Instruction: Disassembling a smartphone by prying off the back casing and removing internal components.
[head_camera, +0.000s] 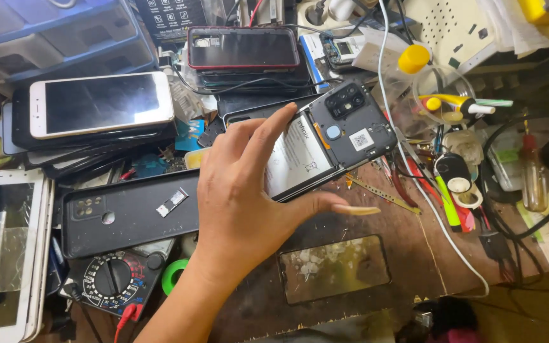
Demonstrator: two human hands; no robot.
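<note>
Fingers and long-nailed thumb were clamped across an opened smartphone, its back removed, battery and camera module showing. The left hand reached in from below, wrist bent, holding it tilted above the cluttered wooden workbench, near the detached back cover.

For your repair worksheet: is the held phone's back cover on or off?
Off: the phone shows its bare battery and camera module.
</note>
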